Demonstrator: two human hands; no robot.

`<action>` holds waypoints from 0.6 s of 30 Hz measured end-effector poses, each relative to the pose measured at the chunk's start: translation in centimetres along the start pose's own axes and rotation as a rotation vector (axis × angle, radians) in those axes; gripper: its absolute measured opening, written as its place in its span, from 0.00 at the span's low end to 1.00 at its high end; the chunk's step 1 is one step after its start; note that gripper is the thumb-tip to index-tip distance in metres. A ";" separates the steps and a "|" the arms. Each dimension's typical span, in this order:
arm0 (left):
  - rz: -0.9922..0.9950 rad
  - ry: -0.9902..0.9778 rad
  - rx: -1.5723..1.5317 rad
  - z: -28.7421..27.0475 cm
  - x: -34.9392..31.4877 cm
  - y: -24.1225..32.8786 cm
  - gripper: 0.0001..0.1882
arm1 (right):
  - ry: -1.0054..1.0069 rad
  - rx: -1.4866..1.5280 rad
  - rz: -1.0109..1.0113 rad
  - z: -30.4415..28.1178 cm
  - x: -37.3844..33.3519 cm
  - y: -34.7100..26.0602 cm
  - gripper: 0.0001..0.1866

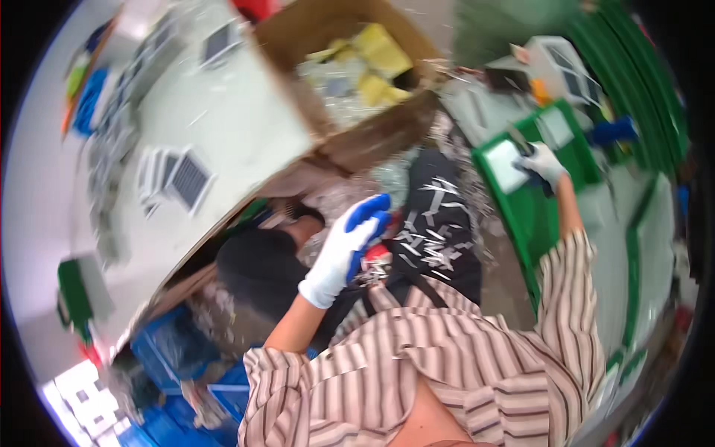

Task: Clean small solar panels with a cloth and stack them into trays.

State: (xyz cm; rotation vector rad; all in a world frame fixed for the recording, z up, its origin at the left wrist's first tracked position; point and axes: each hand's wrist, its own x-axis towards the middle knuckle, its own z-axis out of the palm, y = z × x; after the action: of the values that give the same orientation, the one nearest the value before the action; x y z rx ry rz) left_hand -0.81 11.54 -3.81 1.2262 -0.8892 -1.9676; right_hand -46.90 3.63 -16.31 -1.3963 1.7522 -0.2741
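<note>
My left hand [344, 246], in a white glove with blue fingertips, hovers above my lap. Its fingers are loosely bent and apart, with nothing in them. Off to the right, my right hand [545, 165], gloved too, reaches over a green tray [538, 223]. Its fingers are closed; a slim greyish strip [517, 137] sticks out past them, too blurred to name. Beside that hand a white flat piece [503, 165] lies in the tray. Another pale flat piece [555, 128] rests farther back in it.
A cardboard box [372, 141] with yellow pieces and clear plastic stands ahead. On the white table [246, 134] at left lie dark-faced slatted pieces [189, 180] and a green object [74, 290]. Green crates [633, 82] are stacked at far right. Blue bins [167, 346] stand lower left.
</note>
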 end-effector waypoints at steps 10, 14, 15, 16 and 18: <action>0.889 0.818 1.502 -14.7 -3.5 12.4 0.32 | 0.153 0.971 -0.187 10.5 -5.5 -10.9 0.15; 0.634 0.665 1.873 -19.8 -4.6 14.4 0.32 | -0.124 1.202 -0.123 15.6 -6.6 -20.3 0.14; 0.584 0.592 2.008 -19.3 -4.3 14.8 0.32 | -0.237 1.251 -0.135 16.2 -6.4 -20.9 0.13; 0.653 0.578 2.080 -18.6 -4.0 15.0 0.25 | -0.268 1.297 -0.217 17.4 -5.5 -21.1 0.13; 0.762 0.602 2.035 -17.1 -3.4 15.0 0.22 | -0.268 1.271 -0.282 18.2 -4.4 -22.1 0.14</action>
State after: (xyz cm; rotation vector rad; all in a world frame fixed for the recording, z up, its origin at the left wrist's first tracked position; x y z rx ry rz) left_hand 18.60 2.28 4.31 1.6306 -2.4732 0.5004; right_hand -18.44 5.66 -11.40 -0.6432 0.7929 -1.0679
